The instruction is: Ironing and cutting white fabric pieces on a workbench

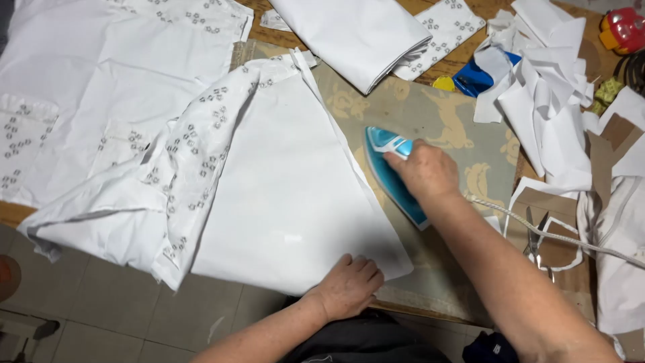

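Note:
A plain white fabric panel (289,195) lies flat on a beige patterned ironing cloth (437,121). My right hand (424,171) grips the handle of a turquoise iron (386,154), which rests at the panel's right edge. My left hand (347,286) presses flat on the panel's near corner, fingers together. White eyelet-embroidered fabric (195,148) bunches along the panel's left side.
More white garment pieces (101,74) cover the table's left. A folded white cloth (356,33) lies at the top. White scraps (544,87), cardboard patterns (551,228), scissors (535,242) and the iron's cord (571,238) crowd the right. A red object (623,28) sits at the far corner.

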